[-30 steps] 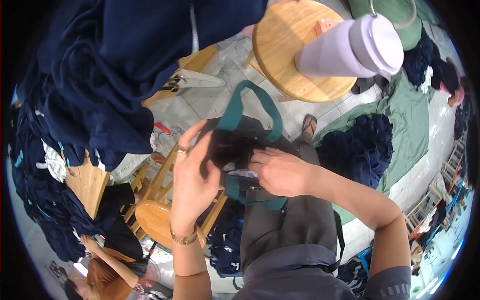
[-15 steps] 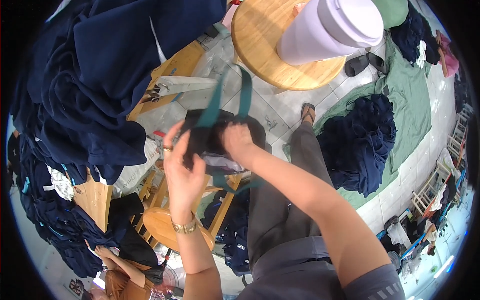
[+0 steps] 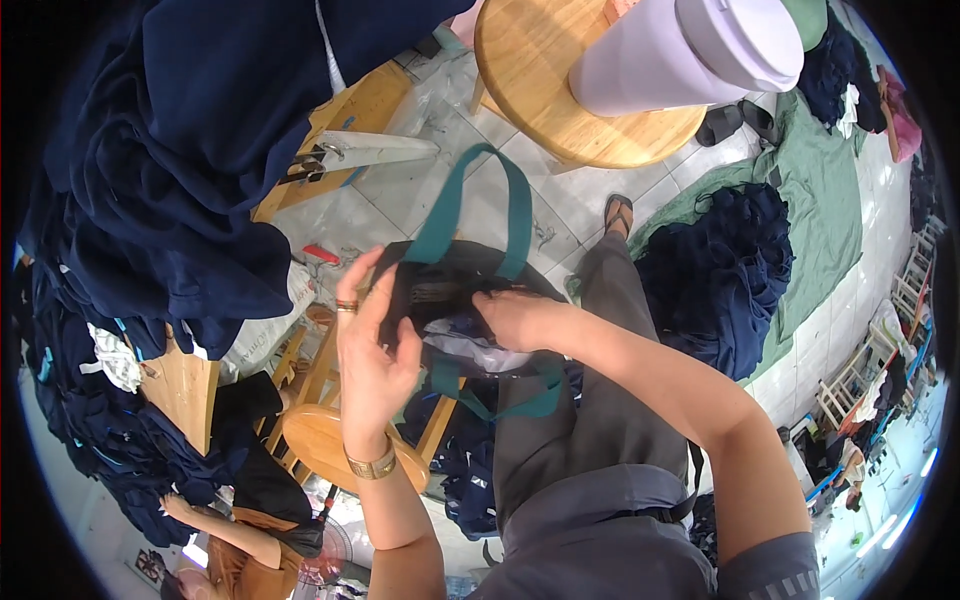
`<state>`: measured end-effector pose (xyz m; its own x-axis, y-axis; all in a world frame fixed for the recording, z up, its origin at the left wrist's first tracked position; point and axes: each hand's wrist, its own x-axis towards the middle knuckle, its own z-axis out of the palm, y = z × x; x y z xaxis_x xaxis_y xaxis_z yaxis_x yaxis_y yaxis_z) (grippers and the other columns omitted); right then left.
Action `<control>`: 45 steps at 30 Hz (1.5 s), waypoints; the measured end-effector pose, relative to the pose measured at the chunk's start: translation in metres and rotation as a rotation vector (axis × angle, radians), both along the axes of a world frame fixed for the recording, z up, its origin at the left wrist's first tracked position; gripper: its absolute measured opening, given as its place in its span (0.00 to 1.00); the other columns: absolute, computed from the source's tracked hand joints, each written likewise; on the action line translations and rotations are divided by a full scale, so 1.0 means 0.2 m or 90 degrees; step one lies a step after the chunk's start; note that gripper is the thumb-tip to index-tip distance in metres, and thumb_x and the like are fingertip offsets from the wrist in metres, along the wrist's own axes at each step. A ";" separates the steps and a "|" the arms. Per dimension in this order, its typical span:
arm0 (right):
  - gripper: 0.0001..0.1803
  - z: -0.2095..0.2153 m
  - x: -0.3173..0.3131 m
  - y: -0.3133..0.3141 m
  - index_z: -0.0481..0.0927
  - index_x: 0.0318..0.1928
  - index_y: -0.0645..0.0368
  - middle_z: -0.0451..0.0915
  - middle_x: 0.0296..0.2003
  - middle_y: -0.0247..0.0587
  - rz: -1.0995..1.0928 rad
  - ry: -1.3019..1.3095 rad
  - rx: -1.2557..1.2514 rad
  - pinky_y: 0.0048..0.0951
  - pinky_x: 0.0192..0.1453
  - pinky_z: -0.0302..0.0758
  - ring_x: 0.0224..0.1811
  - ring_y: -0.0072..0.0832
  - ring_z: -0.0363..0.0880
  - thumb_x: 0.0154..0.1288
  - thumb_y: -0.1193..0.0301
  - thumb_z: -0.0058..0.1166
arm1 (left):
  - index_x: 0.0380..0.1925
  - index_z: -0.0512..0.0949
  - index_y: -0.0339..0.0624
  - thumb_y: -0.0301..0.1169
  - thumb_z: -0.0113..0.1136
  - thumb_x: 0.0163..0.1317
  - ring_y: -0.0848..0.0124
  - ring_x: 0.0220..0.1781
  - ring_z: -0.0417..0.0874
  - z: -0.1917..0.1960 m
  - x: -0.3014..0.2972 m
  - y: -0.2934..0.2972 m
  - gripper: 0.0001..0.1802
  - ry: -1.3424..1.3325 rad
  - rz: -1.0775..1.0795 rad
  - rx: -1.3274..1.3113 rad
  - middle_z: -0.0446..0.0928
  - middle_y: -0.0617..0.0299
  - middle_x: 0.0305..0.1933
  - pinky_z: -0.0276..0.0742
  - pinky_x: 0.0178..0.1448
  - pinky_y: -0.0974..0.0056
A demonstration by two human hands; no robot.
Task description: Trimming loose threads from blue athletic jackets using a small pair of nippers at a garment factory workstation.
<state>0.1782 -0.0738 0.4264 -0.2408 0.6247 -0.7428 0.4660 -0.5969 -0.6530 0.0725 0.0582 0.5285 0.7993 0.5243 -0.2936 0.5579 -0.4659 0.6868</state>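
Bag [image 3: 445, 290]: black, with teal straps [image 3: 518, 205] — one loop standing at the far side, the other drooping at the near side; it is between the two hands, in front of the grey trousers [image 3: 560, 455], mouth gaping upward
Left hand [image 3: 378, 365]: at the bag's left edge, thumb and fingers spread apart; whether they pinch the cloth I cannot tell
Right hand [image 3: 525, 318]: reaching in over the right rim, fingertips lost in the dark interior; I cannot tell whether they pinch anything
Pale bundle [image 3: 475, 352]: inside the mouth, near the right hand, whitish and crumpled, perhaps plastic
Step in hand: by the look of it, feeling about inside the bag while the left hand steadies the edge
Next move: seems to call for a wide mouth, a steady edge and right fingers clear of the straps
Stool [image 3: 520, 90]: round, wooden, beyond the bag, bearing a lilac tumbler [image 3: 640, 65]
Floor [image 3: 552, 200]: tiled; to the right, a navy cloth heap [image 3: 715, 275] on a green sheet [image 3: 818, 230] — well apart from the bag
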 end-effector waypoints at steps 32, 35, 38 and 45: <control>0.19 -0.43 -0.04 -0.35 0.73 0.51 0.63 0.76 0.50 0.55 -0.347 0.049 -0.135 0.38 0.51 0.73 0.51 0.44 0.76 0.59 0.73 0.48 | 0.52 0.70 0.34 0.14 0.50 0.44 0.54 0.54 0.72 -0.06 0.07 -0.33 0.29 -0.041 -0.007 -0.263 0.62 0.52 0.63 0.71 0.51 0.61; 0.12 -0.17 0.01 -0.31 0.76 0.43 0.61 0.79 0.37 0.51 -0.306 -0.144 0.021 0.36 0.38 0.75 0.37 0.42 0.80 0.56 0.75 0.50 | 0.51 0.71 0.33 0.16 0.51 0.44 0.53 0.60 0.69 -0.10 0.06 -0.34 0.27 -0.040 0.008 -0.262 0.64 0.52 0.62 0.68 0.59 0.60; 0.11 0.10 0.00 -0.35 0.74 0.39 0.60 0.78 0.32 0.47 -0.601 -0.052 0.287 0.31 0.37 0.75 0.32 0.37 0.79 0.53 0.80 0.49 | 0.49 0.72 0.32 0.15 0.50 0.44 0.52 0.61 0.69 -0.09 0.03 -0.32 0.26 -0.062 0.005 -0.231 0.64 0.52 0.62 0.68 0.60 0.60; 0.15 -0.02 0.47 -0.59 0.69 0.44 0.63 0.74 0.36 0.42 -0.970 -0.273 0.285 0.31 0.47 0.74 0.39 0.30 0.75 0.52 0.80 0.48 | 0.49 0.72 0.33 0.14 0.48 0.45 0.54 0.57 0.71 -0.04 0.03 -0.19 0.26 -0.084 -0.006 0.003 0.63 0.50 0.62 0.73 0.49 0.65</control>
<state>0.2729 -0.1919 0.4228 0.9226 0.2481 -0.2956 -0.1572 -0.4579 -0.8750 0.0790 0.0195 0.5202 0.8359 0.5176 -0.1826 0.4578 -0.4740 0.7522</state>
